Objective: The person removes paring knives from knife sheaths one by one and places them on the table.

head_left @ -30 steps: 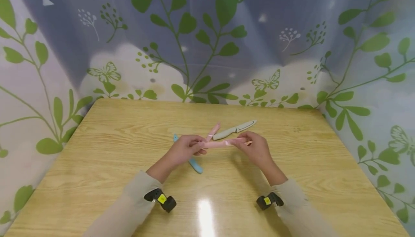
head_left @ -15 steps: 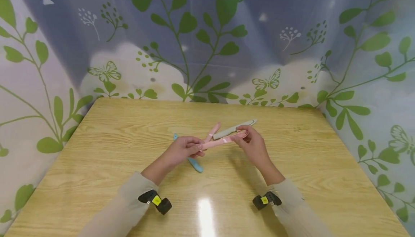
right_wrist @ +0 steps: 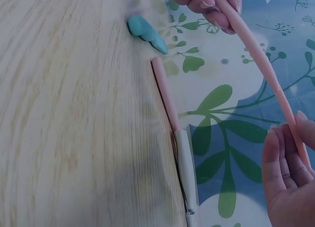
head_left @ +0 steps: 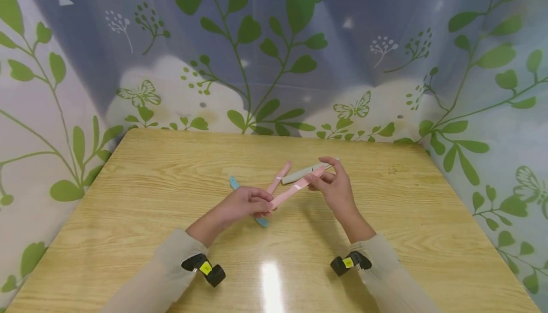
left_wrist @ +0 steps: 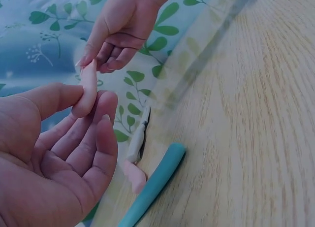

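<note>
"How far along?"
"Pink knife raised, not set down: left hand and right hand pinch its ends."
"Where?"
"Above the tabletop, towards its far edge; grey knife lies untouched."

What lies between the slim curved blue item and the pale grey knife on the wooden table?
A slim, unheld pink item with a white band; the head view shows it lying there.

the wood-grain table bears a blue knife, a pink knife and a grey knife.
</note>
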`<state>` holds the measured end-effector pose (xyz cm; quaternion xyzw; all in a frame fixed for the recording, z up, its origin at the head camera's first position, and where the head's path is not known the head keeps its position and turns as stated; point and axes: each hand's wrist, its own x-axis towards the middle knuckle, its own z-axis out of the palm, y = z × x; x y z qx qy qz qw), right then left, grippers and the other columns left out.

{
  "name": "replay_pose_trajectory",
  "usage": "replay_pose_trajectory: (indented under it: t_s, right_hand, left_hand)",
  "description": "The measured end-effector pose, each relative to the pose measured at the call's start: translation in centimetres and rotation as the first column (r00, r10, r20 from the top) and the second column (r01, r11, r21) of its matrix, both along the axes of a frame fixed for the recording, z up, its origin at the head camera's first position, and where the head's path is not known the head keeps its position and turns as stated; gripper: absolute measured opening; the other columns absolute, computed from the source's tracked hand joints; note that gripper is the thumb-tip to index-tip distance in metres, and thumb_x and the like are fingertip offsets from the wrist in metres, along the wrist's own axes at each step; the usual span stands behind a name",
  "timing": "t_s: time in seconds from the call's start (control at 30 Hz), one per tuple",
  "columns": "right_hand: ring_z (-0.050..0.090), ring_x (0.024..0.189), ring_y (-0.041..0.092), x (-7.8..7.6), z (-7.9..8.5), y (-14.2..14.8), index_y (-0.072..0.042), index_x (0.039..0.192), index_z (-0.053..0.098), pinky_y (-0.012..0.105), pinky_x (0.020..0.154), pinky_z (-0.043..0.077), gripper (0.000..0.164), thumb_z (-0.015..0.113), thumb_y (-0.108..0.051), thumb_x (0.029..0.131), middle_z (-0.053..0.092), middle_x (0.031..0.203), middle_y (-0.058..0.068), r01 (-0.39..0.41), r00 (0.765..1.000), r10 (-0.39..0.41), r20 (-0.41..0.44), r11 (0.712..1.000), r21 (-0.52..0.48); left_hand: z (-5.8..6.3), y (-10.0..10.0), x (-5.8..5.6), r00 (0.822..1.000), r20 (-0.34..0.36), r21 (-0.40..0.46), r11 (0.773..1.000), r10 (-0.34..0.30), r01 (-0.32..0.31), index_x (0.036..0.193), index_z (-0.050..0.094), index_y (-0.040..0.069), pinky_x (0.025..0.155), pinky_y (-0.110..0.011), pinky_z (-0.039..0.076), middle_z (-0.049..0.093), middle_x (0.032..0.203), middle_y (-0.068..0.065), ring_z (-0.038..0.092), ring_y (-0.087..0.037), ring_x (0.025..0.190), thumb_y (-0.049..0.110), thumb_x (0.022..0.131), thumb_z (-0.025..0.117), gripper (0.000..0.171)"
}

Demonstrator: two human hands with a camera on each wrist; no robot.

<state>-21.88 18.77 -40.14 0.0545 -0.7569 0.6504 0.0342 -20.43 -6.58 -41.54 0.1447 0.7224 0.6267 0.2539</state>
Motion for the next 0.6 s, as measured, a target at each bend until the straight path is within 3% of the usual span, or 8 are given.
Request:
replay_pose_trajectory:
  t_s: [0.1, 0.27, 0.43, 0.6]
  right_hand:
    - [0.068, 0.078, 0.028, 0.0, 0.2, -0.2, -0.008, 0.133, 0.041, 0.028, 0.071, 0.058, 0.053, 0.068, -0.012, 0.088, 0.07, 0.083, -0.002, 0.006, 1.0, -0.006, 0.014, 1.0, -0.006]
    - [0.068, 0.073, 0.022, 0.0, 0.3, -0.6, -0.009, 0.133, 0.043, 0.03, 0.071, 0.058, 0.05, 0.067, -0.011, 0.089, 0.069, 0.081, -0.003, 0.008, 1.0, -0.008, 0.013, 1.0, -0.013]
    - [0.068, 0.071, 0.014, -0.1, 0.2, -1.2, -0.01, 0.135, 0.045, 0.029, 0.072, 0.058, 0.05, 0.066, -0.011, 0.09, 0.071, 0.085, 0.003, -0.003, 1.0, 0.003, 0.003, 1.0, 0.008]
    - [0.067, 0.068, 0.014, -0.3, 0.0, -1.8, -0.013, 0.138, 0.042, 0.029, 0.071, 0.058, 0.055, 0.067, -0.01, 0.089, 0.071, 0.087, 0.009, -0.005, 1.0, 0.005, 0.01, 1.0, 0.001]
  left_hand:
    - [0.0, 0.1, 0.1, 1.0, 0.008, 0.017, 1.0, -0.011, 0.01, 0.113, 0.059, -0.007, 0.078, -0.042, 0.055, 0.067, 0.107, -0.029, 0.068, -0.029, 0.089, 0.009, 0.091, 0.062, 0.028]
    - [-0.2, 0.3, 0.3, 0.999, 0.025, 0.034, 0.999, -0.033, 0.032, 0.113, 0.06, -0.008, 0.074, -0.039, 0.056, 0.066, 0.105, -0.033, 0.068, -0.031, 0.085, 0.007, 0.09, 0.062, 0.027]
    - [-0.4, 0.6, 0.4, 0.998, 0.021, 0.019, 0.998, -0.059, 0.058, 0.115, 0.061, -0.006, 0.072, -0.038, 0.057, 0.07, 0.096, -0.028, 0.068, -0.023, 0.076, 0.008, 0.089, 0.064, 0.029]
    - [-0.4, 0.9, 0.5, 0.998, 0.006, -0.004, 0.998, -0.061, 0.061, 0.115, 0.062, -0.006, 0.071, -0.034, 0.057, 0.073, 0.089, -0.02, 0.065, -0.014, 0.071, 0.008, 0.088, 0.064, 0.03]
